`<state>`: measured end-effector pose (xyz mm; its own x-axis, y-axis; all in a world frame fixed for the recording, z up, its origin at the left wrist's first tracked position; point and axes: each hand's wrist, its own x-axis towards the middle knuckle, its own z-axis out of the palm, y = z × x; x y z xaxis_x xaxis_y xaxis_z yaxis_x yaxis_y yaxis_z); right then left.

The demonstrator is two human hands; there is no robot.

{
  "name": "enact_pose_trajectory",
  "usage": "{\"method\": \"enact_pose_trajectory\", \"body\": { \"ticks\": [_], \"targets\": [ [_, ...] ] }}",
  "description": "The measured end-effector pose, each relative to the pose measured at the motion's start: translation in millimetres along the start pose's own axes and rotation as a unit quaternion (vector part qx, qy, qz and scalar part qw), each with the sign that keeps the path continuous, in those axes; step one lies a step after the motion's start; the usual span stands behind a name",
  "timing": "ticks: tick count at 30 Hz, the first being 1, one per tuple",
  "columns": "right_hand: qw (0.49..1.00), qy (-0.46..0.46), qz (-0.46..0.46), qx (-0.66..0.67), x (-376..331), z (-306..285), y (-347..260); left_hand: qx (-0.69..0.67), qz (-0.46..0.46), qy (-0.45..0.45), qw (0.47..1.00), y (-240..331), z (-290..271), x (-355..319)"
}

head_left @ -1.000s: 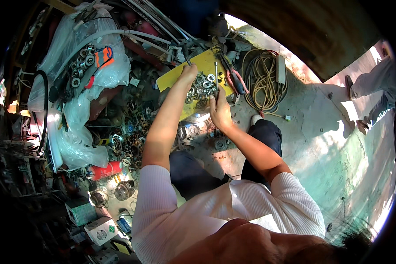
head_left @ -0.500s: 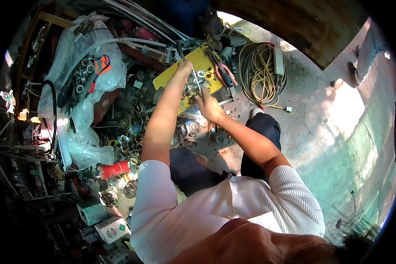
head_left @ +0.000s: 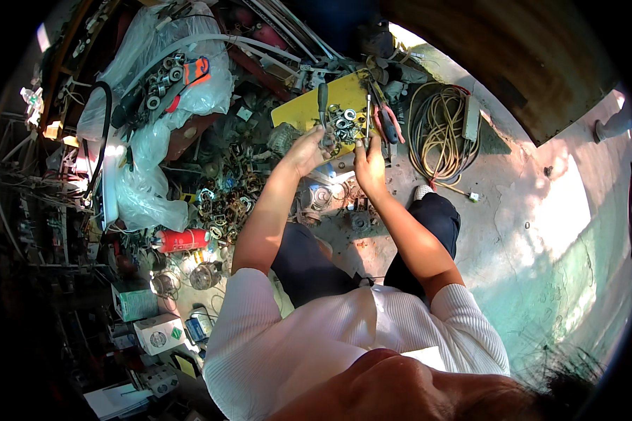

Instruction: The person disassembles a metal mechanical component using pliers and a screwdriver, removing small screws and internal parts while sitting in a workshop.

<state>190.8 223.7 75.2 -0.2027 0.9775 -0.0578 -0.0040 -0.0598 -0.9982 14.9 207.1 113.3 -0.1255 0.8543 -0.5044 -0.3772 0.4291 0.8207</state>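
Note:
My left hand (head_left: 306,152) curls its fingers around a small metal part (head_left: 328,142) at the near edge of a yellow board (head_left: 293,112). A dark-handled tool (head_left: 322,97), like a screwdriver, stands with its shaft ending at those fingers; whether the hand also grips it is unclear. In my right hand (head_left: 370,163), thumb and fingers are closed on the lower end of a slim metal rod (head_left: 368,114), which points away from me. Several metal rings (head_left: 344,121) lie on the board between the hands. Red-handled pliers (head_left: 386,124) are just beyond the rod.
Coiled cable (head_left: 435,137) with a power strip (head_left: 472,116) lies at right. On the left are clear plastic bags (head_left: 147,196), a red cylinder (head_left: 182,240) and heaped metal parts (head_left: 225,210). A rusty panel (head_left: 519,63) overhangs the far right. Cartons (head_left: 160,334) stand at lower left.
My hands have moved apart and nearer to me. The rod that lay between both hands is now in my right hand alone. The whole view has shifted slightly.

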Motion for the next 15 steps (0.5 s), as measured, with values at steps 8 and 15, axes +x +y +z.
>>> {"method": "enact_pose_trajectory", "body": {
  "ticks": [8, 15],
  "targets": [
    [0.985, -0.038, -0.131, -0.107, -18, 3, 25, -0.137, 0.061, -0.017, 0.988, -79, -14, -119],
    [0.979, -0.127, -0.104, -0.12, -21, 11, 33, -0.245, 0.246, 0.104, 0.932, -85, -84, -152]
  ]
}}
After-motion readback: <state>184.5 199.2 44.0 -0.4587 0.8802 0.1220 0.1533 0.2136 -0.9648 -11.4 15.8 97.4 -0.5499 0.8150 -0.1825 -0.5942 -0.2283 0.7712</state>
